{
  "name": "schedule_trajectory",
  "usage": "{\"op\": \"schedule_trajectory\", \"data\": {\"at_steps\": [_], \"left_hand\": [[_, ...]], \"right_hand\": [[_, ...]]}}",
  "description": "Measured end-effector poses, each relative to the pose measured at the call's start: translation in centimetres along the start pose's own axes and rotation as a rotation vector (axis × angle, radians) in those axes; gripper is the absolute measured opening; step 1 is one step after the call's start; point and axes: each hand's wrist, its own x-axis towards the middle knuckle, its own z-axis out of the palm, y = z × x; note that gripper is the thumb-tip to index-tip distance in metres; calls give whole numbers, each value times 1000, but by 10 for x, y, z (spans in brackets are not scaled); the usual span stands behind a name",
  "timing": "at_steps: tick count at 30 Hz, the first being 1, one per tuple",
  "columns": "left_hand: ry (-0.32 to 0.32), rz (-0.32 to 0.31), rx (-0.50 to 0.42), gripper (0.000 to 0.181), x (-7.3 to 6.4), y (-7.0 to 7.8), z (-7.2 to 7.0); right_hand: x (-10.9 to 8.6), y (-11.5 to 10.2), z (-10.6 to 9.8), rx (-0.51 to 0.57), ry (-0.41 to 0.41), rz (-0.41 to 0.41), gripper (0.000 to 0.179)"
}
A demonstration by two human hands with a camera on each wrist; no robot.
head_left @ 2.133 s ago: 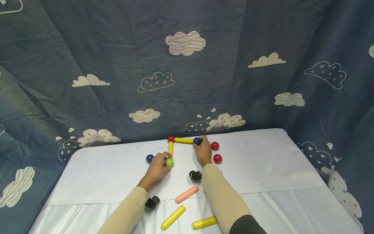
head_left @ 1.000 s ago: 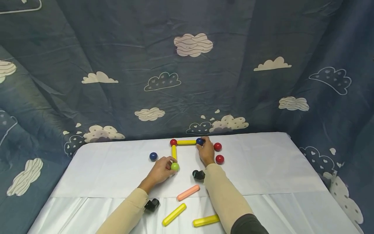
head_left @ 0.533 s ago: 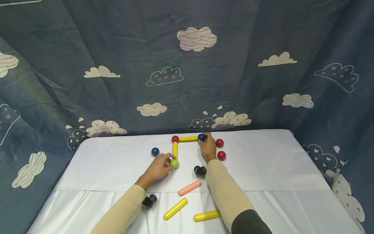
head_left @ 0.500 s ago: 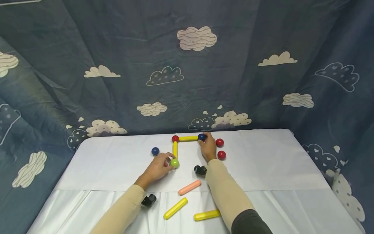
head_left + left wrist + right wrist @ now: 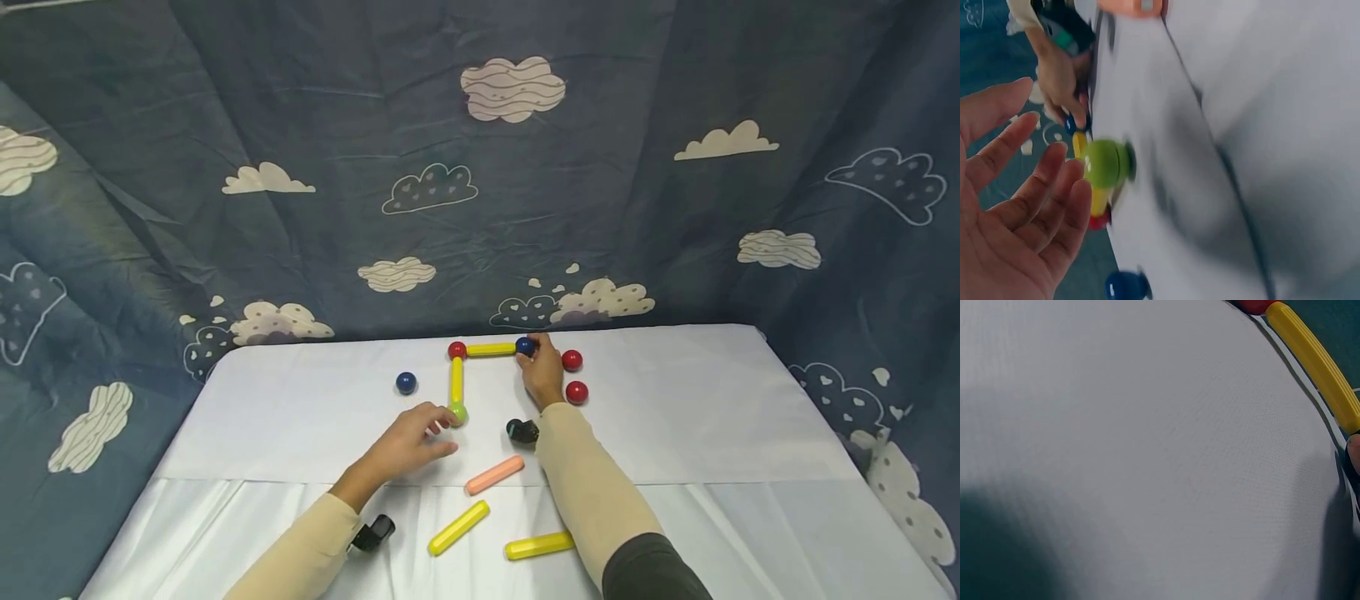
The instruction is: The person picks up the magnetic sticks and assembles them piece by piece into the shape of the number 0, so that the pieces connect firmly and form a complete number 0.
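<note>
On the white table, a red ball joins two yellow rods at a corner. One yellow rod runs right to a blue ball, which my right hand pinches between thumb and fingers. The other yellow rod comes toward me and ends at a green ball. My left hand is beside the green ball with thumb and fingers spread apart. In the left wrist view a gap shows between the fingers and the green ball. Only a fingertip of the right hand shows in the right wrist view.
A loose blue ball lies left of the joined pieces; two red balls lie right of my right hand. Nearer me are an orange-pink rod and two yellow rods, one partly behind the right sleeve. A cloud-patterned curtain stands behind the table.
My left hand has let go of the green ball and drawn back toward me, thumb opening away. The right hand stays on the blue ball. The head view has shifted slightly.
</note>
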Motion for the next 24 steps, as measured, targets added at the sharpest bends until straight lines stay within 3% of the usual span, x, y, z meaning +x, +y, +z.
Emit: {"op": "schedule_trajectory", "data": {"at_steps": [9, 14, 24], "left_hand": [[-135, 32, -5, 33, -3, 15, 35], [-124, -9, 30, 36, 1, 21, 50], [-96, -49, 101, 34, 11, 26, 58]], "right_hand": [[2, 0, 1, -11, -6, 7, 48], [1, 1, 0, -4, 1, 21, 49], [1, -1, 1, -10, 2, 19, 48]]}}
